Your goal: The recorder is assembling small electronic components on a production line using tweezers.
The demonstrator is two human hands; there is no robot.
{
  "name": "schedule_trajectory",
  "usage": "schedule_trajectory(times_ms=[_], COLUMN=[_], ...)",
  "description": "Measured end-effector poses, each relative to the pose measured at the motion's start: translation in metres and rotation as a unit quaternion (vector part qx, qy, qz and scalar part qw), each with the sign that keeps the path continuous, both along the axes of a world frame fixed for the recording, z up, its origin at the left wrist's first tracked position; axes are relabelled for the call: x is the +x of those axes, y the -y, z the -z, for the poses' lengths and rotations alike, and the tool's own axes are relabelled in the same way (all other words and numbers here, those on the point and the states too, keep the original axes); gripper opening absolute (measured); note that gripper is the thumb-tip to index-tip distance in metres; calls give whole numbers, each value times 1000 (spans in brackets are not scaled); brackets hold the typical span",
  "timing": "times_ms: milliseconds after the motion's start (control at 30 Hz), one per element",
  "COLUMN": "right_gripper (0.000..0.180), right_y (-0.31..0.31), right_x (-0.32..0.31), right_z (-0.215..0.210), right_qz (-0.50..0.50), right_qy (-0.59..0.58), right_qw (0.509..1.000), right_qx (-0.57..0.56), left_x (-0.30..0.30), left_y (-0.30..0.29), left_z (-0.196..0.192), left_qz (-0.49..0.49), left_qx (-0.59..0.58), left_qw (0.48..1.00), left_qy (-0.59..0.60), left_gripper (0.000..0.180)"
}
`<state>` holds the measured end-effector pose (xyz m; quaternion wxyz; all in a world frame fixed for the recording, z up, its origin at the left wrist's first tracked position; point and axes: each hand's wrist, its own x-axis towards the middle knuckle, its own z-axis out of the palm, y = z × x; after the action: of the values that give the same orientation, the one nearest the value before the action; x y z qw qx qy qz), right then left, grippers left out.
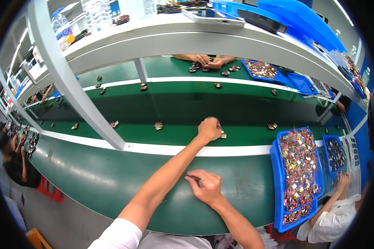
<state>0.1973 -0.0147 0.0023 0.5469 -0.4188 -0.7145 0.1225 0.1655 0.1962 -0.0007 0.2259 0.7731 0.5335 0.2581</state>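
Now left hand (209, 129) pinches small component (223, 135) on conveyor belt (174, 133); right hand (207, 186) grips thin tweezers (192, 177). Component likely light, stiff; hold edges.

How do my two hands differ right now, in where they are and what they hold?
The left hand is stretched out to the green conveyor belt, touching a small component there. The right hand stays near the body on the green bench, pinching a thin dark tool. Both are bare, with fingers curled.
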Motion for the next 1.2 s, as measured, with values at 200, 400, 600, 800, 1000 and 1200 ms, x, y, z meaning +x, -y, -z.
schedule_trajectory(times_ms=[200,400,600,800,1000,1200], right_gripper=[14,15,14,13,13,13], right_y=[3,3,5,3,1,2], right_x=[2,2,0,0,4,2], right_z=[-4,1,7,5,6,5], right_qz=[4,1,-57,-11,16,15], right_qy=[-4,-92,-237,-261,-257,-243], right_qw=[1000,989,939,939,940,940], right_qx=[-22,-120,-244,-222,-223,-237], left_x=[-47,-119,-154,-145,-146,-146], left_y=[39,113,164,175,176,177], left_z=[-18,-15,-6,3,5,6], left_qz=[15,-19,-66,-42,-30,-20], left_qx=[-155,-194,-230,-237,-224,-233], left_qw=[954,921,877,854,853,841], left_qy=[256,337,417,462,471,488], left_gripper=[14,13,26,24,23,23])
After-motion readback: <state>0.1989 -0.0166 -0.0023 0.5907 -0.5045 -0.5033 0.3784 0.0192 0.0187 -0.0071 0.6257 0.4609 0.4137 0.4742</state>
